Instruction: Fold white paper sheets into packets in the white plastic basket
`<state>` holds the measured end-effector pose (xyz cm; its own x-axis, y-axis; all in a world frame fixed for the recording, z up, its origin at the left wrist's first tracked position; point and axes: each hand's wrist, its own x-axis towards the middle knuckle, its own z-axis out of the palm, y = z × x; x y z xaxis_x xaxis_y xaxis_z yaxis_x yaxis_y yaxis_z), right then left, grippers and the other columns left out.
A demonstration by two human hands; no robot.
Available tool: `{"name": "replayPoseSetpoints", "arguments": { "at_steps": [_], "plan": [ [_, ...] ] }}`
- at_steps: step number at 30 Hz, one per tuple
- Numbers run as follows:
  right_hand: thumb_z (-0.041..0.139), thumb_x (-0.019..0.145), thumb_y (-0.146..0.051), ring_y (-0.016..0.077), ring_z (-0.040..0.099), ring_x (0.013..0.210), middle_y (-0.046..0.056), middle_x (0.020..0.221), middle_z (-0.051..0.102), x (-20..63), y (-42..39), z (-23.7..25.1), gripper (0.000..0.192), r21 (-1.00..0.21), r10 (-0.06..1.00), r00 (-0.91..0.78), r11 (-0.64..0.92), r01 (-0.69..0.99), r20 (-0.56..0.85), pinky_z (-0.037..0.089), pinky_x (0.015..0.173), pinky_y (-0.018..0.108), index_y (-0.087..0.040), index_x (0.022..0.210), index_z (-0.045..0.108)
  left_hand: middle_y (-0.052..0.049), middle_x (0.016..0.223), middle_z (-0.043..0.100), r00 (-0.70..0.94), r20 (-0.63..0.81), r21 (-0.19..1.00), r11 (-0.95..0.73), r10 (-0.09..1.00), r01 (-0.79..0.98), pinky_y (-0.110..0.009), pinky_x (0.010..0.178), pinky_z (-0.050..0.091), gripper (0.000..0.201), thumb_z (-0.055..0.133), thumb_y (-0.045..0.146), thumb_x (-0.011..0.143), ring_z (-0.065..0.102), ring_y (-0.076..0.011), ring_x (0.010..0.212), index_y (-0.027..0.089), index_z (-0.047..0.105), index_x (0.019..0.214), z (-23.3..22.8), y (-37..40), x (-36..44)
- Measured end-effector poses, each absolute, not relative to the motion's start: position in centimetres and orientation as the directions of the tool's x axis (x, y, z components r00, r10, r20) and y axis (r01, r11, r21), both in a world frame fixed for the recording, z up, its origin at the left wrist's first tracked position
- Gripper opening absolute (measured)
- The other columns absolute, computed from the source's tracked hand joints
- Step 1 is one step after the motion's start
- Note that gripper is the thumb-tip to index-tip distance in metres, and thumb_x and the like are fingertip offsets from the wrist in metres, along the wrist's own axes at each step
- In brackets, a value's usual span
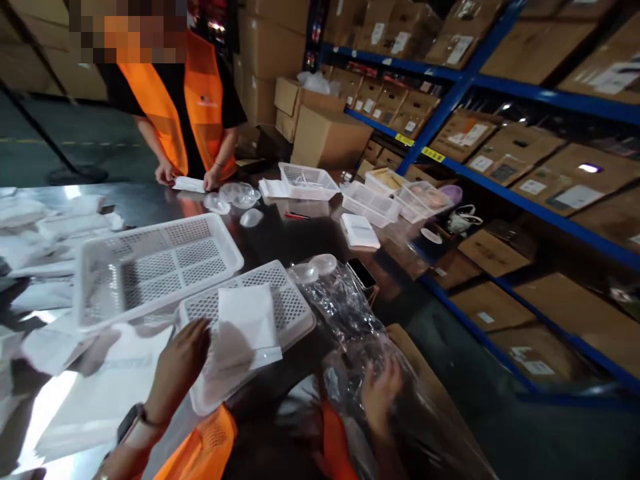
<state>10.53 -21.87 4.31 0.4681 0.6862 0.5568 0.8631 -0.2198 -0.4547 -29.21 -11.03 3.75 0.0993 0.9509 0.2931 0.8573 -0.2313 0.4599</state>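
My left hand (pixel 186 350), with a dark watch on the wrist, is over the near left edge of an upturned white plastic basket (pixel 295 300). Its fingers are slightly bent and nothing shows in them. Just right of its fingertips a flat white packet (pixel 247 320) lies across the basket's mesh. My right hand (pixel 383 390) is at a large clear plastic bag (pixel 345 300), fingers apart and somewhat blurred. Whether it is inside the bag or on top cannot be made out. Two clear round plastic pieces (pixel 324 264) lie at the bag's far end.
Another white basket (pixel 160 267) sits beyond my left hand. White packets (pixel 30 233) are heaped at left. Across the table, a person in an orange vest (pixel 205 100) holds a white packet (pixel 190 184). A phone (pixel 361 273) lies by the bag; blue shelving (pixel 470 80) with cartons stands right.
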Motion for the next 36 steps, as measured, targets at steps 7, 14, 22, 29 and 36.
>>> {"name": "replayPoseSetpoints", "arguments": {
  "at_steps": [7, 14, 22, 29, 36],
  "plan": [
    [0.053, 0.094, -0.043, 0.0243, 0.039, 0.140, 0.018, 0.148, 0.047, -2.3, -5.8, 5.4, 0.056, -0.220, 0.600, -0.799, 0.777, 0.590, -0.023, 0.026, 0.119, 0.044, -0.015, 0.142, 0.048, -0.015, 0.147, 0.049, 0.641, 0.216, 0.299, -0.675, 0.737, 0.675, -0.052, 0.118, 0.025, 0.048, 0.048, 0.034, 0.093, 0.039, -0.0286, 0.141, 0.016, 0.054, 0.137, 2.5, -5.8, -24.7],
    [0.055, 0.093, -0.045, 0.0237, 0.027, 0.147, 0.021, 0.151, 0.039, -1.7, -2.6, 4.0, 0.069, -0.210, 0.431, -0.891, 0.866, 0.453, -0.142, 0.022, 0.120, 0.044, -0.005, 0.147, 0.038, -0.016, 0.152, 0.040, 0.655, 0.181, 0.420, -0.660, 0.734, 0.623, -0.055, 0.120, 0.018, 0.058, 0.055, 0.034, 0.088, 0.032, -0.0308, 0.144, 0.015, 0.047, 0.143, 0.7, -5.8, -25.2],
    [0.076, 0.070, -0.017, 0.0321, 0.015, 0.149, 0.012, 0.156, 0.034, 1.9, -2.7, 3.2, 0.082, -0.195, 0.187, -0.980, 0.961, 0.197, -0.069, 0.018, 0.118, 0.060, -0.025, 0.145, 0.044, -0.003, 0.154, 0.041, 0.780, 0.237, 0.339, -0.801, 0.580, 0.493, -0.042, 0.119, 0.029, 0.070, 0.042, 0.001, 0.089, 0.036, -0.0182, 0.143, 0.036, 0.033, 0.149, 1.3, -6.4, -30.2],
    [0.050, 0.092, -0.019, 0.0248, 0.040, 0.140, 0.012, 0.141, 0.056, 1.4, -5.4, -0.1, 0.041, -0.215, 0.348, -0.937, 0.917, 0.337, 0.016, 0.034, 0.113, 0.055, -0.024, 0.132, 0.059, -0.006, 0.143, 0.055, 0.841, 0.282, 0.342, -0.867, 0.463, 0.363, -0.040, 0.118, 0.032, 0.054, 0.044, 0.010, 0.095, 0.044, -0.0193, 0.138, 0.030, 0.043, 0.145, 0.5, -7.6, -30.8],
    [0.039, 0.094, -0.035, 0.0195, 0.070, 0.089, 0.010, 0.089, 0.075, -0.6, -6.8, -0.2, 0.039, -0.711, 0.885, -0.386, 0.447, 0.543, 0.261, 0.055, 0.083, 0.032, -0.017, 0.079, 0.069, -0.008, 0.100, 0.076, 0.390, 0.176, 0.856, -0.336, 0.904, 0.393, -0.032, 0.085, 0.055, 0.029, 0.048, 0.036, 0.093, 0.070, -0.0217, 0.093, 0.024, 0.073, 0.100, 0.4, -8.5, -29.8]
  ]
}}
